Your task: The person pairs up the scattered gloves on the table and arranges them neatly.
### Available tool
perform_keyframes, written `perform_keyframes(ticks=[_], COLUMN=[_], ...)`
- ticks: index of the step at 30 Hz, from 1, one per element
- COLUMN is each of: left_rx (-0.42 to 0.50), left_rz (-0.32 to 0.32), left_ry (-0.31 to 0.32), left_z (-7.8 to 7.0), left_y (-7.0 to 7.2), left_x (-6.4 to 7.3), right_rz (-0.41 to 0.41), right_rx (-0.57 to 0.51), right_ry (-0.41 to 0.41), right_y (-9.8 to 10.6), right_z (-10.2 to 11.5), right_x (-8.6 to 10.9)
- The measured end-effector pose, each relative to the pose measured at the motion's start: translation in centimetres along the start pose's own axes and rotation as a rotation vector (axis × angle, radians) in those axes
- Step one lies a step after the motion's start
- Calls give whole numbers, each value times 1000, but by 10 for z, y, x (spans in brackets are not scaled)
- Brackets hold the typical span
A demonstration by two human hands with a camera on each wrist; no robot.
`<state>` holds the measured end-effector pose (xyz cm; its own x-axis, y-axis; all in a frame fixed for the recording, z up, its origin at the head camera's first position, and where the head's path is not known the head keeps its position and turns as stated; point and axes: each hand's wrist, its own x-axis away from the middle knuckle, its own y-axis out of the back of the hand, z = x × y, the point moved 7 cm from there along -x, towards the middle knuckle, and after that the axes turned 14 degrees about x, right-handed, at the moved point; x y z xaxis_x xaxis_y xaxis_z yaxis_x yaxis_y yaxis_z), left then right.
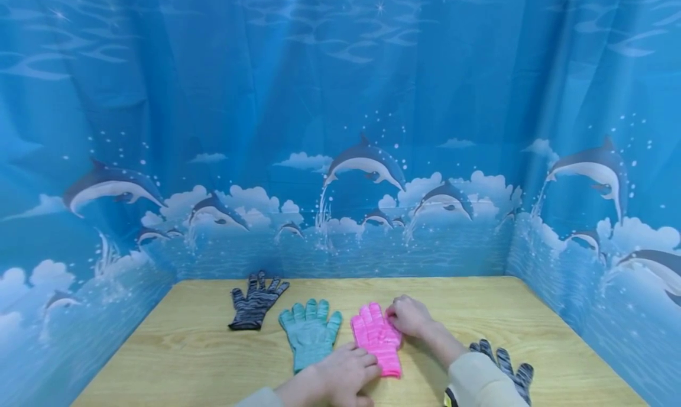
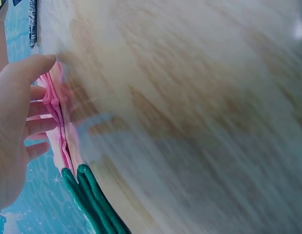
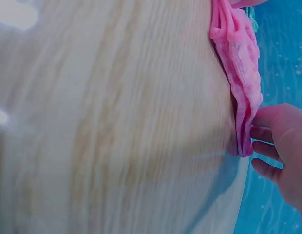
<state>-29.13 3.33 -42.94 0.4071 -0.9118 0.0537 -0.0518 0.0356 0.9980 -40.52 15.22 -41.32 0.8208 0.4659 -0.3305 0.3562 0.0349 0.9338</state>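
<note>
A pink knit glove (image 1: 376, 343) lies flat on the table, fingers pointing away and cuff toward me. My left hand (image 1: 348, 372) rests at its cuff, fingertips on the cuff's left part. In the left wrist view the fingers (image 2: 41, 127) are loosely spread beside the pink edge. My right hand (image 1: 412, 317) is at the glove's upper right side, fingertips right at its edge. The right wrist view shows that hand's thumb and fingers close to the pink fabric (image 3: 246, 73); I cannot tell whether they pinch it. A teal glove (image 1: 310, 333) lies just left of the pink one.
A dark grey striped glove (image 1: 256, 303) lies at the back left of the wooden table (image 1: 181, 348). Another dark striped glove (image 1: 508, 365) is at the right, partly hidden by my right sleeve (image 1: 481, 380). A blue dolphin-print curtain (image 1: 340, 99) surrounds the table's back and sides.
</note>
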Motion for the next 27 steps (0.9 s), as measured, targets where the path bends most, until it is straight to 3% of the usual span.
perform_keyframes(ticks=[5,9,11,16,24,27], left_rx=[31,-38,-70,-103,-238,-235], left_rz=[-38,-131,-142,-92,-1,20], left_ry=[38,115,164,254,261,292], left_z=[8,21,28,42,44,46], left_y=[5,16,20,20,12,11], left_x=[-1,-1,-3,-9,-19,-20], right_rz=[2,18,34,64,66,65], right_rx=[-33,-27,-13,5,57,81], right_ry=[38,82,101,135,207,232], right_y=[5,8,8,7,5,5], right_z=[-1,1,1,4,9,11], right_x=[6,10,11,12,12,12])
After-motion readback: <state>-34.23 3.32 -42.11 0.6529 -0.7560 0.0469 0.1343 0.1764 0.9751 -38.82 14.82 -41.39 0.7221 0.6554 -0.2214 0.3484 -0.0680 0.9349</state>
